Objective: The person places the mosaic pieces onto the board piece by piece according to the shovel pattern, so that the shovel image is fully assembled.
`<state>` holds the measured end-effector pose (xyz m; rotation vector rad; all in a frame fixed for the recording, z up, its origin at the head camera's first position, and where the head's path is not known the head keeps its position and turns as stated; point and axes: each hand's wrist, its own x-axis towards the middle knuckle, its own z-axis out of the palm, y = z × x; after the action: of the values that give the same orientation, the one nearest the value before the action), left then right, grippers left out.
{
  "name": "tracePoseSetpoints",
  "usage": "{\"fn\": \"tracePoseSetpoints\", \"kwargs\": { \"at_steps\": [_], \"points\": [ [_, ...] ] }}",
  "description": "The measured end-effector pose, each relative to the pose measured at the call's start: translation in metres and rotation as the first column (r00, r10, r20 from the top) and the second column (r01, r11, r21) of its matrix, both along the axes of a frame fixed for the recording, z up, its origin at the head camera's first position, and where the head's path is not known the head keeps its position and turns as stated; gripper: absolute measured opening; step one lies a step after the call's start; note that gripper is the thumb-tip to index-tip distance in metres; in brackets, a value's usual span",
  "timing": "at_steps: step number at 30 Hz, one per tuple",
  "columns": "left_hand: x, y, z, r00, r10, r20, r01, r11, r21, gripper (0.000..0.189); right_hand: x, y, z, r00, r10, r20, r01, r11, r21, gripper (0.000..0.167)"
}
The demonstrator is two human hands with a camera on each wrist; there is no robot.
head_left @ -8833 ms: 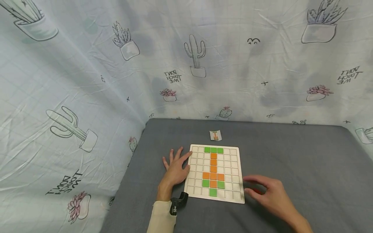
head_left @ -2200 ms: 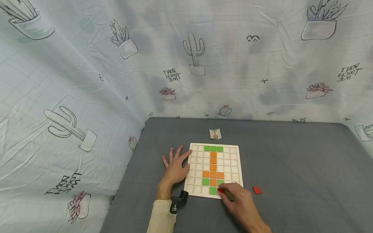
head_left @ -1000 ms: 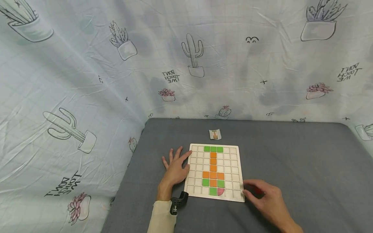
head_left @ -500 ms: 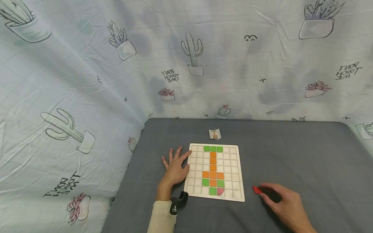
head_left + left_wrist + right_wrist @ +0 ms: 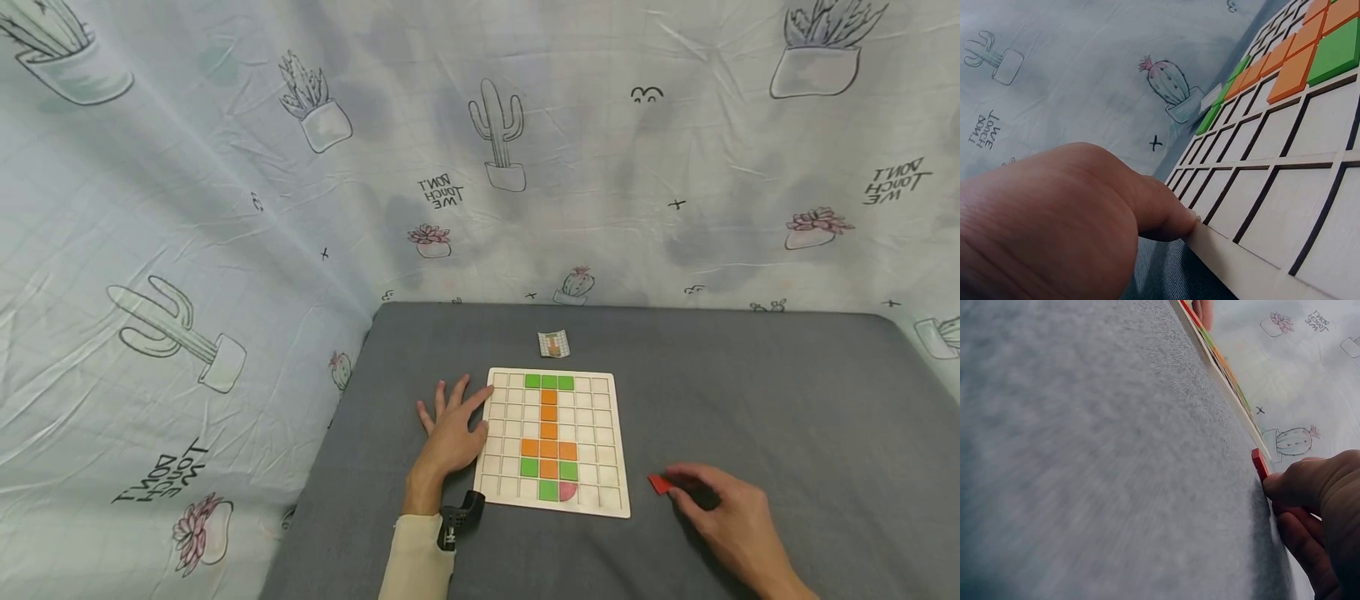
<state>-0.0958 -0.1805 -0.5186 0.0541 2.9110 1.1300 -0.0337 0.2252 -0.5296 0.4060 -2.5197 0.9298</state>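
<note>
A wooden grid board [image 5: 607, 433] lies on the grey tabletop with green tiles [image 5: 550, 382] and orange tiles [image 5: 549, 450] set in its squares. One rounded red tile [image 5: 568, 492] sits in the bottom row, right of a green tile. To the right of the board, my right hand [image 5: 723, 504] pinches another red tile [image 5: 659, 484] between thumb and fingers; its edge also shows in the right wrist view. My left hand [image 5: 452, 442] has its fingers spread, with index finger and thumb touching the board's left edge. The left wrist view shows the thumb [image 5: 1166, 209] on the rim.
Behind the board lies a small picture card [image 5: 554, 344] with a printed grid pattern. A cactus-print curtain [image 5: 600, 167] hangs behind and to the left of the grey tabletop [image 5: 787, 400].
My right hand set a rounded red tile into the bottom row, then drew back to the right. It now grips the other red tile, which has shifted slightly. The left hand stayed put.
</note>
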Motion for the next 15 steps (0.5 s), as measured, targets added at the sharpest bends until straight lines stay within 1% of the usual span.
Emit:
{"fn": "tracePoseSetpoints", "kwargs": {
  "at_steps": [5, 9, 13, 15],
  "points": [
    [0.001, 0.000, 0.000, 0.999, -0.005, -0.036, 0.005, 1.000, 0.023, 0.059, -0.006, -0.003, -0.001, 1.000, 0.009, -0.026, -0.009, 1.000, -0.008, 0.044],
    [0.000, 0.000, 0.001, 1.000, 0.000, -0.011, 0.001, 1.000, 0.009, 0.059, -0.011, -0.007, 0.000, 1.000, -0.001, -0.026, 0.000, 1.000, -0.020, 0.043],
    [-0.001, 0.000, 0.002, 1.000, 0.001, 0.014, -0.001, 1.000, 0.000, 0.060, -0.015, -0.011, 0.003, 0.999, -0.028, 0.018, 0.029, 0.999, -0.017, 0.040],
    [-0.001, 0.000, 0.001, 1.000, -0.003, 0.018, 0.003, 1.000, 0.000, 0.059, -0.014, -0.012, 0.005, 0.998, -0.041, 0.038, 0.041, 0.999, -0.013, 0.039]
  ]
}}
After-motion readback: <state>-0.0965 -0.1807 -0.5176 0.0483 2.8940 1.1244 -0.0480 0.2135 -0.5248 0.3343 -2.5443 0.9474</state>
